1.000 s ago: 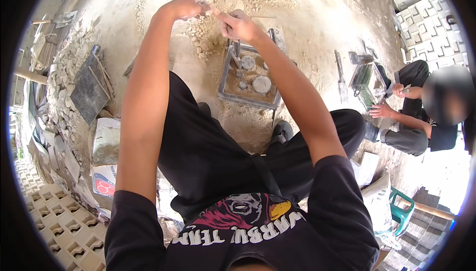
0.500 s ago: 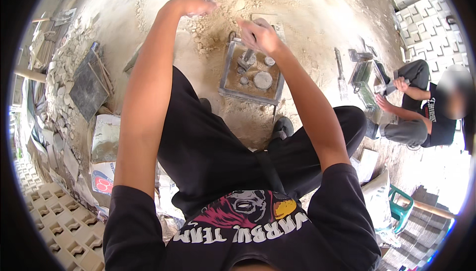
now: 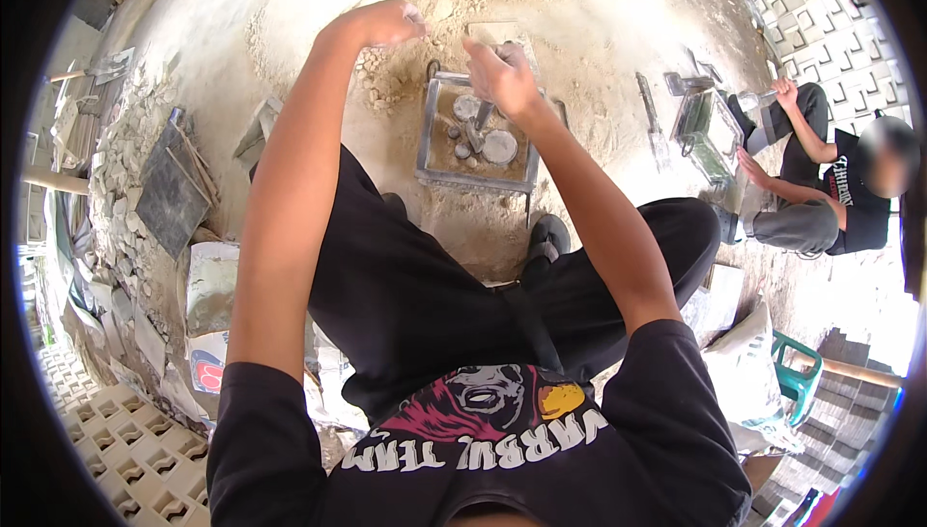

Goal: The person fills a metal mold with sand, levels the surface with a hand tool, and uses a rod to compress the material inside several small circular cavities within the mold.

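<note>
Between my feet stands a square grey mould frame (image 3: 475, 182) filled with brown sandy material, with round pale discs (image 3: 499, 148) and smaller round pieces (image 3: 462, 152) in it. My right hand (image 3: 502, 79) is closed around the upper end of a dark narrow tool (image 3: 481, 118) whose lower end points down among the discs; its exact kind is unclear. My left hand (image 3: 394, 23) hovers past the frame's far left corner, over loose sand (image 3: 381, 73). Its fingers are curled and dusted pale, and whatever they hold is hidden.
At right a co-worker (image 3: 855, 180) sits by another box-shaped mould (image 3: 710, 136), with a long dark bar (image 3: 649, 107) near it. Rubble (image 3: 121, 165) and a dark slab (image 3: 174, 180) lie at left. A green plastic stool (image 3: 797, 377) and white sack (image 3: 748, 373) are at lower right.
The tool in my right hand has shifted slightly right over the discs. My left hand stays raised with curled fingers. The co-worker's upper hand has lifted away from their box.
</note>
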Demonstrator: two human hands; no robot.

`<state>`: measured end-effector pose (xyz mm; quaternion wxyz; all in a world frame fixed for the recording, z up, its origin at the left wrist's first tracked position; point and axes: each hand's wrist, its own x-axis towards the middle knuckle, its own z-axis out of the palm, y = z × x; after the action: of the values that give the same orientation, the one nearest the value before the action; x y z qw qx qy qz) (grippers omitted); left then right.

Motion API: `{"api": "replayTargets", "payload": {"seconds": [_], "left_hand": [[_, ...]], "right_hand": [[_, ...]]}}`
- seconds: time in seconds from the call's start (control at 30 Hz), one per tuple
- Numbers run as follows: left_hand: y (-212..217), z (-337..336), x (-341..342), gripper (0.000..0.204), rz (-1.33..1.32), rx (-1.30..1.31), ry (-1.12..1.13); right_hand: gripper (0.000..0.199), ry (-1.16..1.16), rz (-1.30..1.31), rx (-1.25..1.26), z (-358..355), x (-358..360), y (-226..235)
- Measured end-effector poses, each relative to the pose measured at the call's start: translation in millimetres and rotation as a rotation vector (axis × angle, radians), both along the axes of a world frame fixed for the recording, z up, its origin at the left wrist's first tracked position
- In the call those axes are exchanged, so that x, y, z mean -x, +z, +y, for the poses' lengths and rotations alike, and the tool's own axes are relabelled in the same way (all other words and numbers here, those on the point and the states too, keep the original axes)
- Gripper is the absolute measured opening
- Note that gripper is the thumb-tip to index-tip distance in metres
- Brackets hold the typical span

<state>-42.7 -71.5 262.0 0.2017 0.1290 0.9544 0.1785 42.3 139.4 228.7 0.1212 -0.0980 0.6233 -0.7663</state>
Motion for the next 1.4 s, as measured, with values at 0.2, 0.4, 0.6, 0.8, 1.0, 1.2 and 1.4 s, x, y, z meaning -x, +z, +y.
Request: {"api": "replayTargets", "payload": {"seconds": [0.2,0.4,0.6,0.8,1.0,1.2,1.4], "left_hand": [[-7,5,1,0.054,0.098,0.005,-0.030],[-6,15,10,0.055,0.097,-0.040,-0.057],[-14,19,14,0.056,0.109,-0.029,-0.032],[-6,27,9,0.055,0.070,-0.052,-0.050],[-12,30,11,0.057,0.080,-0.034,-0.035],[-11,33,7,0.057,0.112,-0.002,-0.052],[-11,26,8,0.055,0.137,0.006,-0.070]], "right_hand": [[0.054,-0.228,0.115,-0.027,4,-11,19],[0.054,-0.413,0.114,-0.079,1,-22,8],[0.053,-0.393,0.115,-0.116,0,-25,5],[0.050,-0.412,0.177,-0.212,8,-29,7],[0.048,-0.413,0.199,-0.073,13,-19,-21],[0.048,-0.477,0.116,0.022,19,-23,11],[0.048,-0.445,0.120,0.051,17,-30,32]]}}
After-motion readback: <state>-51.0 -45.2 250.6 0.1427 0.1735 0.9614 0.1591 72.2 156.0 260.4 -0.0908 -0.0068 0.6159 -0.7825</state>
